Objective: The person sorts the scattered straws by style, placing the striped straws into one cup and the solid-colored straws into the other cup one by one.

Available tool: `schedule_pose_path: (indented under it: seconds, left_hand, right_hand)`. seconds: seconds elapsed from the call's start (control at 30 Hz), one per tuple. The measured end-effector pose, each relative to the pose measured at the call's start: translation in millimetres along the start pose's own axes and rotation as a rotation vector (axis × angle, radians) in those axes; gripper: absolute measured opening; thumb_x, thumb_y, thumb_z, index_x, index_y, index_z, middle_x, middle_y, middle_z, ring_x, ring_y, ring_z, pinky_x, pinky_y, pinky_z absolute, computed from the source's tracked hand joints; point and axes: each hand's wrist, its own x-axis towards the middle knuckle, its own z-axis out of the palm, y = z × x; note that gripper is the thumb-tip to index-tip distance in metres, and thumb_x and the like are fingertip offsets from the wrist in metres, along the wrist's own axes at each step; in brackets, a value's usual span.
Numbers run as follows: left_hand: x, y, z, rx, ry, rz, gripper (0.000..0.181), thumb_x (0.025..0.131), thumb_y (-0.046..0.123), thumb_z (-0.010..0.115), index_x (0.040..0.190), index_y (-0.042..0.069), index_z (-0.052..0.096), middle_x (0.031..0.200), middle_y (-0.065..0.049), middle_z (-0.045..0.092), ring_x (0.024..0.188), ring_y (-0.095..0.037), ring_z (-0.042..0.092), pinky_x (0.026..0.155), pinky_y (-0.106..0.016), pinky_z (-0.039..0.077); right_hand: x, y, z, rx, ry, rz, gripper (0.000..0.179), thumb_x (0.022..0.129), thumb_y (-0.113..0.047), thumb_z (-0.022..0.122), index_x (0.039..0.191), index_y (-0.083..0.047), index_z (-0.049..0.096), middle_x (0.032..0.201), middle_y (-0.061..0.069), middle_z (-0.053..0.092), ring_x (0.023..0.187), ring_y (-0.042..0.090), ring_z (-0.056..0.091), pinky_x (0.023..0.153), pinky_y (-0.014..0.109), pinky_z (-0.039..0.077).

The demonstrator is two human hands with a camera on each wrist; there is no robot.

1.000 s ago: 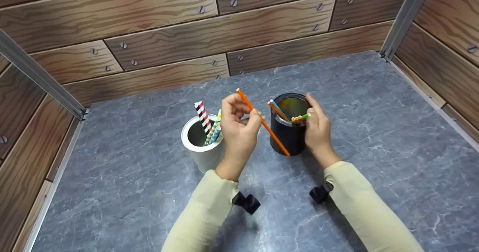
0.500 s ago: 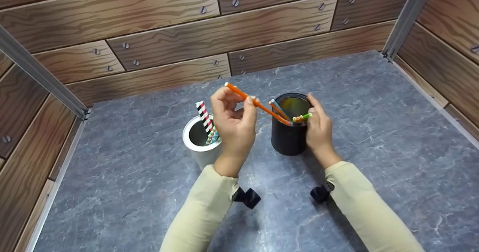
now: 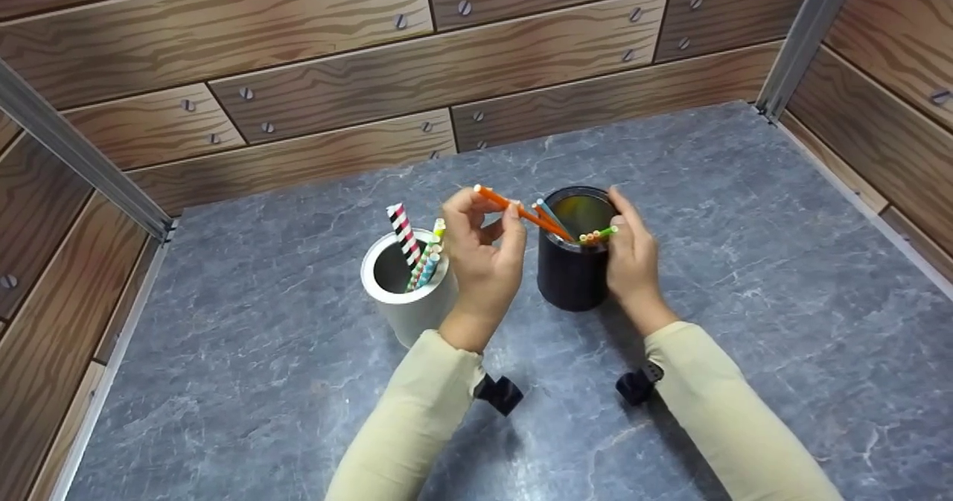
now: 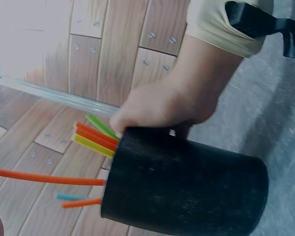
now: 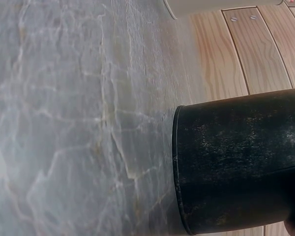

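Observation:
My left hand [image 3: 488, 255] pinches an orange straw [image 3: 495, 197] between thumb and fingers, tilted down to the right. The straw's lower end reaches in at the rim of a black cylindrical cup [image 3: 573, 274]. My right hand [image 3: 633, 263] grips that cup by its right side, thumb and fingers at the upper rim. Inside stand several other straws, with a blue straw [image 4: 69, 196] and an orange one on one side and green, orange and yellow straws [image 4: 91, 142] by the right hand. In the right wrist view the cup's dark wall [image 5: 241, 162] stands on the table.
Left of the black cup stands a white cup [image 3: 406, 315] with a black, white and pink striped straw [image 3: 403, 233] and several patterned straws [image 3: 426, 266]. Beneath is a grey marbled table [image 3: 260, 337]. Wood-patterned walls [image 3: 320, 54] enclose its back and sides.
The left hand has lifted the orange straw from in front of the black cup, then brought it right and down, its lower end now inside the rim. The right hand keeps its grip.

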Motion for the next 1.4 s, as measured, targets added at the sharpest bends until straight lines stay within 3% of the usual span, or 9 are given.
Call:
schedule_pose_path:
  seconds: [0.3, 0.63, 0.97, 1.4]
  left_hand:
    - [-11.9, -13.9, 6.6, 0.027, -0.077, -0.024, 0.029, 0.078, -0.012, 0.057, 0.101, -0.002, 0.042, 0.083, -0.019, 0.053, 0.074, -0.025, 0.062, 0.065, -0.028, 0.056]
    - [-23.9, -24.4, 14.2, 0.015, -0.141, -0.218, 0.025, 0.080, -0.008, 0.057, 0.100, 0.000, 0.045, 0.084, -0.019, 0.056, 0.076, -0.020, 0.062, 0.066, -0.027, 0.056]
    - [-29.9, -29.6, 14.2, 0.024, -0.150, -0.321, 0.021, 0.077, -0.007, 0.060, 0.095, -0.001, 0.049, 0.082, -0.017, 0.060, 0.079, -0.020, 0.065, 0.060, -0.026, 0.056]
    - [-45.4, -29.1, -1.0, 0.024, -0.163, -0.338, 0.020, 0.078, -0.006, 0.061, 0.093, -0.002, 0.049, 0.083, -0.017, 0.059, 0.080, -0.019, 0.063, 0.060, -0.030, 0.056]
  right_hand:
    - [-1.1, -2, 1, -0.011, 0.011, -0.024, 0.039, 0.094, -0.005, 0.037, 0.129, 0.006, 0.049, 0.133, 0.020, 0.049, 0.128, 0.032, 0.042, 0.110, 0.033, 0.029]
    - [-2.3, -2, 3, -0.005, 0.031, -0.052, 0.038, 0.094, -0.004, 0.037, 0.128, 0.007, 0.050, 0.131, 0.022, 0.050, 0.126, 0.034, 0.043, 0.109, 0.033, 0.031]
    - [-2.4, -1, 8, 0.003, 0.035, -0.067, 0.036, 0.095, -0.005, 0.037, 0.127, 0.008, 0.051, 0.129, 0.023, 0.051, 0.124, 0.036, 0.044, 0.108, 0.032, 0.031]
    - [-1.9, -5, 4, -0.003, 0.021, -0.042, 0.039, 0.096, -0.005, 0.036, 0.131, 0.005, 0.047, 0.133, 0.021, 0.049, 0.127, 0.033, 0.042, 0.109, 0.032, 0.030]
